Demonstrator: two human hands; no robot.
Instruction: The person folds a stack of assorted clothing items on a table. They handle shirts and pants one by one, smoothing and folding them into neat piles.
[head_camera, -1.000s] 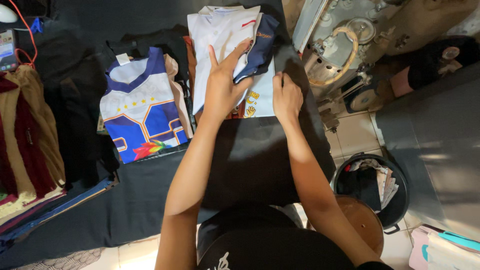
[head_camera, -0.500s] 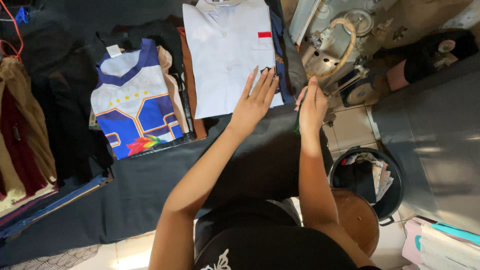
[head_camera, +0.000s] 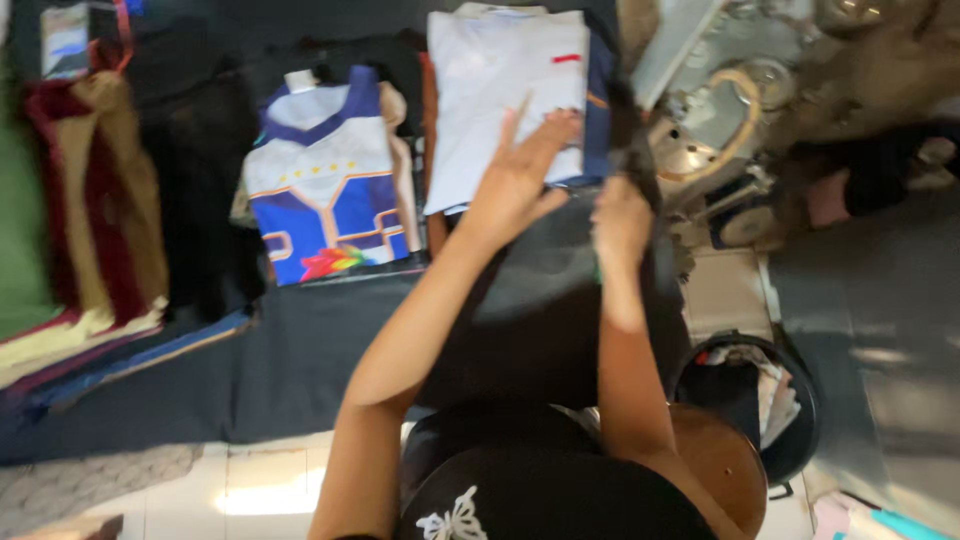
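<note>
Lying under left grip (head_camera: 520, 180) (fingers spread): white shirt (head_camera: 500, 90)

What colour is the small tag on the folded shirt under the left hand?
Red, on a pale, whitish folded shirt; the left hand rests on its lower edge. Head view.

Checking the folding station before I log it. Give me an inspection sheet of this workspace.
Surface: dark cloth-covered table, mostly covered by garments.
Job's things: folded white shirt on a stack; dark garment spread in front of the person.
Clutter: blue and white printed top; maroon and tan garments at the left.
Hands: left hand open, fingers on the white shirt's lower edge; right hand closed on the dark garment's edge.
Cables: nothing seen.
Surroundings: sewing machine, black bin, tiled floor.
</note>
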